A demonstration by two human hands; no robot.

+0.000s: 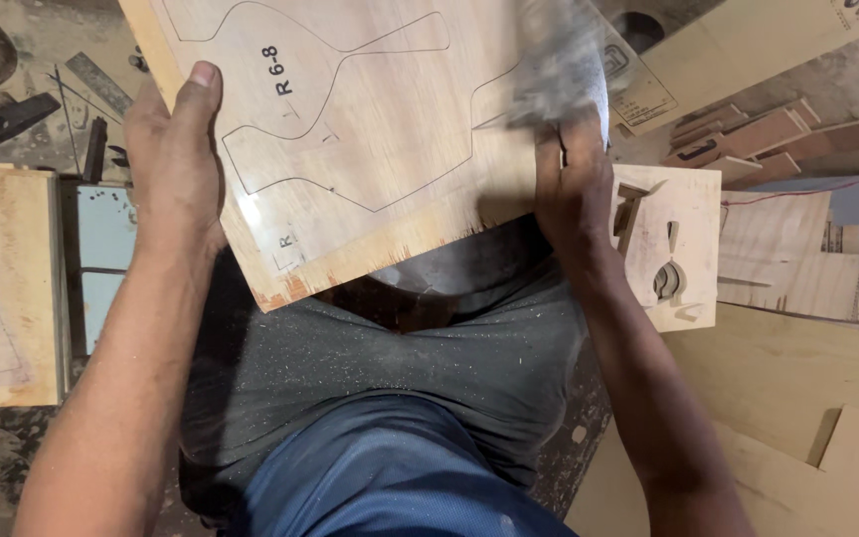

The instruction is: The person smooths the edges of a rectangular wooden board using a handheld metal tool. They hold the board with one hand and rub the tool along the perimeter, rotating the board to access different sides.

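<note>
Plywood sheet (370, 149) gripped by left hand (176, 159); right hand (574, 189) clenched around a blurred grey block (559, 65).

Left hand (173, 149) gripping, right hand (571, 189) seemingly clenched

Smooth, faintly glossy plywood sheet (370, 129), rough splintered edge

Just right of the plywood sheet (350, 129), at its upper edge, lies a pale tan label (645, 94), rectangular, with dark print and a thin dark border. No packages or screens show.
</note>
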